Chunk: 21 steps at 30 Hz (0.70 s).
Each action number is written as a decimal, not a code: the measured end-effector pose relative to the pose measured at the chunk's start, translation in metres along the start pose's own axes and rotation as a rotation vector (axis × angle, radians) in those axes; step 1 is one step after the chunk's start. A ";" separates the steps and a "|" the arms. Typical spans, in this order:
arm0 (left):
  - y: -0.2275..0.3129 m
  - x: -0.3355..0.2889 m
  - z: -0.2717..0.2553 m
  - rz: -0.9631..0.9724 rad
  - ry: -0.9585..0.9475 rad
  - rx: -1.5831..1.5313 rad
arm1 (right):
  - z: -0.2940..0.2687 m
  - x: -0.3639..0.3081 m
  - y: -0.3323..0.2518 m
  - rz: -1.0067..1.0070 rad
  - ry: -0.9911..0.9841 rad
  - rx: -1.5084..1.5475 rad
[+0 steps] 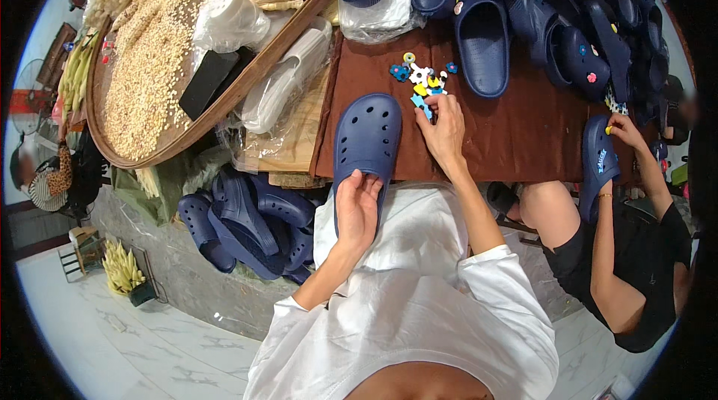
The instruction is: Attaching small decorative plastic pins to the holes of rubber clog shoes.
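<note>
My left hand point(357, 209) is closed around the heel end of a navy clog point(368, 134). The clog's holed toe points away from me, over the cloth's near edge. My right hand point(446, 130) pinches at a light-blue shoe charm point(421, 105) on the near side of a small pile. Other loose charms point(420, 75) in white, yellow, black and blue lie there on the brown cloth point(359, 63). The fingers partly cover the pinched charm, so its full shape is hidden.
Navy clogs point(483, 48) crowd the table's far side, and several more point(254, 220) lie heaped below left. A tray of corn kernels point(146, 89) with a black phone-like object point(215, 83) stands left. At right, a co-worker's hands point(627, 130) hold another clog point(598, 153) and a yellow charm.
</note>
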<state>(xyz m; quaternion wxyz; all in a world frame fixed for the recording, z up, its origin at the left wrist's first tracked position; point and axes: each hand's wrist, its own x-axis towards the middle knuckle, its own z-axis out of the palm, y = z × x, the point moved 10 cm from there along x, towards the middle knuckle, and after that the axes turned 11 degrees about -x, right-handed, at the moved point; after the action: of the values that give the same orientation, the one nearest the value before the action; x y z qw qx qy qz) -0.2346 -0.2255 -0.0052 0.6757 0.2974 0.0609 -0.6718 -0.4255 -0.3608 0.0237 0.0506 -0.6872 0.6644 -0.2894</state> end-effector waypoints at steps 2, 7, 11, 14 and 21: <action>0.001 0.004 0.001 0.023 0.025 0.029 | -0.008 -0.005 -0.005 -0.014 0.020 0.017; -0.004 0.013 0.007 0.000 0.048 0.091 | -0.020 -0.028 -0.020 0.184 -0.098 0.469; -0.006 0.016 0.007 -0.024 0.060 0.094 | -0.040 -0.045 -0.055 0.098 -0.082 0.545; -0.007 0.012 0.014 -0.020 0.043 0.080 | -0.042 -0.053 -0.074 0.008 -0.084 0.501; -0.012 0.000 0.010 0.003 0.036 0.135 | -0.059 -0.061 -0.094 -0.178 0.055 0.295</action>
<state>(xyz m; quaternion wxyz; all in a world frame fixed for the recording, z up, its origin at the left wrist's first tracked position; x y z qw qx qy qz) -0.2495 -0.2294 -0.0007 0.6539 0.3545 0.0270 -0.6679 -0.3666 -0.2743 0.0955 0.1071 -0.7204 0.5522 -0.4058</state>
